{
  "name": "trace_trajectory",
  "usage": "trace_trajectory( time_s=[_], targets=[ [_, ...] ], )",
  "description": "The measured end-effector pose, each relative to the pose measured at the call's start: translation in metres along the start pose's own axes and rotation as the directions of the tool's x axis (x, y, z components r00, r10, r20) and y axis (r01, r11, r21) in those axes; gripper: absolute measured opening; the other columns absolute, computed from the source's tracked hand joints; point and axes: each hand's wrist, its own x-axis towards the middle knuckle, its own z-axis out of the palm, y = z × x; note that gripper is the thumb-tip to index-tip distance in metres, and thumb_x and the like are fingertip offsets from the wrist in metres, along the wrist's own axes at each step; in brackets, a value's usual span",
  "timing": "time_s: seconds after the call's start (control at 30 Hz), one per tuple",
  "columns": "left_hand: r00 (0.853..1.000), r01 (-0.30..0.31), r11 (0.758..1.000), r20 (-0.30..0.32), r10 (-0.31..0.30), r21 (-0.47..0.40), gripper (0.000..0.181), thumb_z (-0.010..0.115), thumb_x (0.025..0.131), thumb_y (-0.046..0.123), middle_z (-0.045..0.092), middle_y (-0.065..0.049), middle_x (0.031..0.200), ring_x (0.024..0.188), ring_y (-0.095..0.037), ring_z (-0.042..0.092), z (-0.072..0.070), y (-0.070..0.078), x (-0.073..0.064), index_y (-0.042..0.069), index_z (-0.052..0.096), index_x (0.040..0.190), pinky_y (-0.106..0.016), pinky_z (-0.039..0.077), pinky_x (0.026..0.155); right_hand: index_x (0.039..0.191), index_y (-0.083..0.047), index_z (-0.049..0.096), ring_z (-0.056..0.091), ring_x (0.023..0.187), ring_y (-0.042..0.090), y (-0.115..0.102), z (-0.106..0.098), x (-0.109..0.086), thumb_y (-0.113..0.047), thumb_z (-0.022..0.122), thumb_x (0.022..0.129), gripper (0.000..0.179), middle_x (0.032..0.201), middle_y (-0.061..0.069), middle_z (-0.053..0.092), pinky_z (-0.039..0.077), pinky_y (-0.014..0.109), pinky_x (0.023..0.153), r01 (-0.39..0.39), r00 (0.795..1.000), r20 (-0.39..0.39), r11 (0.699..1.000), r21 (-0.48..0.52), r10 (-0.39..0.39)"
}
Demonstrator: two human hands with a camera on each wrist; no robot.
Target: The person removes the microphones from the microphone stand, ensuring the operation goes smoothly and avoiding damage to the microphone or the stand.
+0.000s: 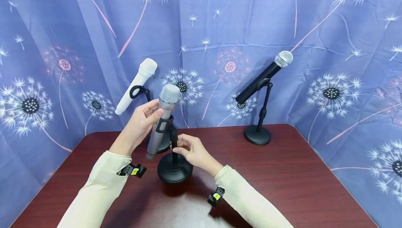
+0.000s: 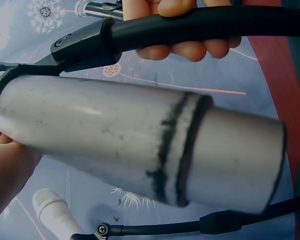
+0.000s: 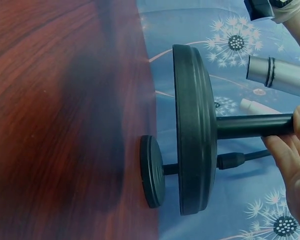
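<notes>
A silver-grey microphone (image 1: 154, 140) leans with its mesh head up in the clip of a black desk stand (image 1: 175, 169). My left hand (image 1: 136, 125) grips the microphone just below the head, thumb across its front. My right hand (image 1: 197, 154) holds the stand's pole, thumb and fingers around it above the round base. In the right wrist view the base (image 3: 196, 130) hangs a little off the tabletop. The left wrist view shows the microphone's tail end (image 2: 230, 155) close up, with dark ring marks, alongside the pole (image 2: 190, 25) in the right hand's fingers.
Behind my left hand, a white microphone (image 1: 132, 90) rests in another stand, whose base (image 1: 164, 145) is partly hidden. At the back right, a black microphone (image 1: 259, 83) leans in a third stand (image 1: 257, 135). A blue dandelion-print curtain (image 1: 201, 22) surrounds the dark red table (image 1: 282, 175).
</notes>
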Motion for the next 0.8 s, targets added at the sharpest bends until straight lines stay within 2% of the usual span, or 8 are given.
trace_trajectory(
  time_s=[0.2,0.4,0.53,0.63,0.8],
  targets=[
    [0.999,-0.038,0.999,-0.035,0.038,-0.002,0.042,0.056,0.098,0.012,0.063,0.001,0.118,0.113,-0.012,0.055,0.000,0.000,0.001,-0.004,0.047,0.136,-0.024,0.044,0.093,0.104,0.009,0.062,0.066,0.085,0.029,0.001,0.001,-0.001,0.009,0.065,0.086,0.018,0.091,0.023,0.068,0.053,0.028,0.082,-0.009,1.000,-0.027,1.000,0.004,0.009],
    [0.998,-0.058,0.998,-0.041,0.057,-0.014,0.037,0.055,0.099,0.012,0.062,0.001,0.120,0.114,-0.012,0.054,-0.002,0.001,0.002,0.002,0.050,0.134,-0.024,0.043,0.093,0.106,0.008,0.063,0.066,0.087,0.032,-0.003,0.001,0.000,0.008,0.065,0.086,0.020,0.093,0.023,0.068,0.052,0.025,0.076,-0.051,0.997,-0.063,0.999,-0.002,0.050],
    [0.995,-0.093,0.993,-0.050,0.089,-0.076,0.033,0.052,0.100,0.010,0.061,-0.003,0.123,0.116,-0.014,0.054,-0.006,0.001,0.002,0.004,0.052,0.132,-0.025,0.042,0.097,0.105,0.008,0.063,0.066,0.087,0.033,-0.008,0.002,0.001,0.007,0.065,0.086,0.019,0.092,0.023,0.069,0.052,0.024,0.073,-0.087,0.992,-0.088,0.996,-0.022,0.085],
    [0.991,-0.131,0.983,-0.057,0.125,-0.125,0.032,0.049,0.100,0.009,0.059,-0.006,0.126,0.120,-0.016,0.052,-0.009,0.003,0.002,0.003,0.051,0.132,-0.025,0.040,0.101,0.104,0.010,0.062,0.065,0.086,0.033,-0.008,0.003,0.002,0.008,0.066,0.085,0.019,0.090,0.023,0.069,0.052,0.026,0.072,-0.083,0.992,-0.104,0.996,-0.036,0.079],
    [0.990,-0.141,0.981,-0.050,0.135,-0.134,0.035,0.049,0.100,0.011,0.057,-0.007,0.130,0.124,-0.016,0.050,-0.014,0.004,0.001,0.003,0.049,0.134,-0.024,0.037,0.104,0.105,0.007,0.063,0.066,0.084,0.031,0.012,0.003,0.006,0.006,0.067,0.085,0.021,0.090,0.020,0.070,0.052,0.027,0.071,-0.070,0.990,-0.126,0.996,-0.055,0.063]
  ],
)
